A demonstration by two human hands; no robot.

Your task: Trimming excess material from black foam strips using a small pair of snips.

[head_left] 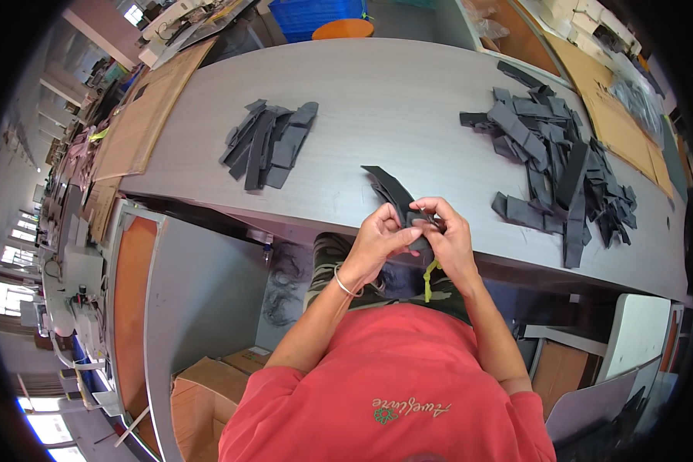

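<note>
Over the near edge of the table, my left hand (pixel 379 245) pinches a dark grey fabric strip (pixel 393 189) with thumb and fingers. The strip's flat end points away from me, up and left. My right hand (pixel 450 240) is closed on the same piece at its near end, and the fingers of both hands almost meet there. A yellow-green ribbon (pixel 429 282) hangs below my right hand; what it is tied to is hidden. A small pile of similar strips (pixel 271 145) lies left of my hands, and a larger heap of strips (pixel 547 158) lies to the right.
The grey table (pixel 346 92) curves across in front of me. Cardboard sheets (pixel 150 115) border its left side, with more cardboard (pixel 608 100) at the right. An open cardboard box (pixel 208 396) stands low at my left. Beyond the table are a blue crate (pixel 316 17) and an orange stool (pixel 343 29).
</note>
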